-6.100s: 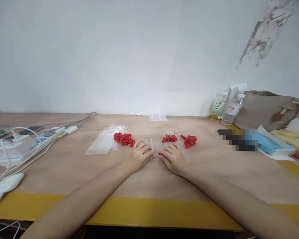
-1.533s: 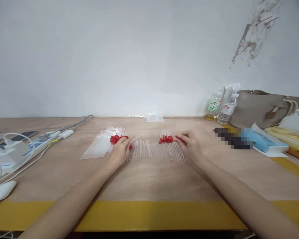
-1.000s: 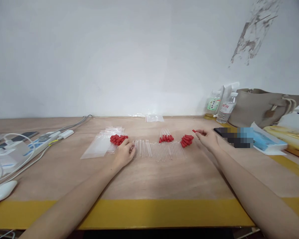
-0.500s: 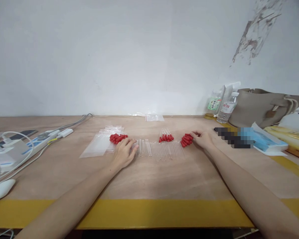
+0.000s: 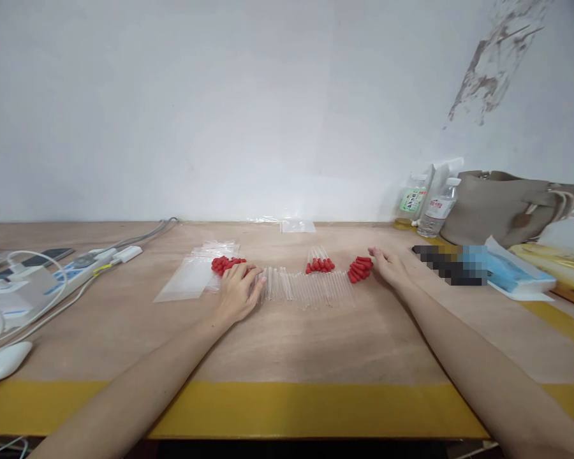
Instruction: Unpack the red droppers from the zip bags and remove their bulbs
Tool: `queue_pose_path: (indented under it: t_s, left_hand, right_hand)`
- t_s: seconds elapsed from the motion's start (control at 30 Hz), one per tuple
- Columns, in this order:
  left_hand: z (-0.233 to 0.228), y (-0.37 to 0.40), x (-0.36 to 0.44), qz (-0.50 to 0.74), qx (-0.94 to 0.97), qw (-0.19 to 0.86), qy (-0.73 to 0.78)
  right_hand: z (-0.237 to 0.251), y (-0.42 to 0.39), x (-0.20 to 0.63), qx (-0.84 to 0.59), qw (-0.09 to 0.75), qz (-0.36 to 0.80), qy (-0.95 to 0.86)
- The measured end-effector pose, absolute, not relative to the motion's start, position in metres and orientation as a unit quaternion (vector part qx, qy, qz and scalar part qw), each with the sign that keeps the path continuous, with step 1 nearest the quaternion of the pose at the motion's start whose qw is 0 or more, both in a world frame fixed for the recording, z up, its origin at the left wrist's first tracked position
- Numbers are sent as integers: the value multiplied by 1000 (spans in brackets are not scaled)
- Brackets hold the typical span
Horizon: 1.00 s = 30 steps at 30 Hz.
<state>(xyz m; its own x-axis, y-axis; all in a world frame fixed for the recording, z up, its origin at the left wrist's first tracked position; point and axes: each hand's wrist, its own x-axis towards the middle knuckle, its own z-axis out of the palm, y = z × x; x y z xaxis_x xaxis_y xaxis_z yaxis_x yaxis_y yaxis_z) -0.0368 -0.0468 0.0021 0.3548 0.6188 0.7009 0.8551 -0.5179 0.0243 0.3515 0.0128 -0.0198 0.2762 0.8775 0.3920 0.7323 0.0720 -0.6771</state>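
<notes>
— Now, nearest first: left hand point(image 5: 236, 292) lying flat and unclenched, fingertips on the left end of the row of clear glass tubes point(image 5: 306, 288) across the wooden table point(image 5: 287, 344). Grasping nothing?

— Nothing visible. Best kept light there, just pinning the row against rolling.

— And the right hand point(image 5: 388, 266)?

— Loosely open, empty as far as visible, fingertips touching the right-hand heap of red rubber bulbs point(image 5: 360, 269). Better to pinch one bulb by its fat end, without scattering the heap.

— Farther back?

— Second heap of loose red bulbs point(image 5: 226, 264) just beyond the left hand, beside the clear plastic zip bags point(image 5: 191, 277); small bunch of red-capped droppers point(image 5: 319, 261) behind the row.
</notes>
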Motion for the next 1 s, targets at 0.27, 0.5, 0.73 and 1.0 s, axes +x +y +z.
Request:
queue_pose_path:
  t_s: [0.27, 0.5, 0.73, 1.0]
  left_hand:
    - [1, -46, -33, -320, -820, 171, -443]
    - [-1, -47, -33, -314, -825, 171, -438]
    - [-1, -46, -31, -312, -827, 170, -436]
    - [3, -48, -29, -339, -822, 176, -421]
  right_hand:
    - [21, -13, 266, -678, 226, -61, -696]
    - [30, 31, 241, -778, 114, 25, -617]
    - [39, 49, 238, -787, 81, 90, -605]
    - [41, -6, 214, -665, 231, -3, -710]
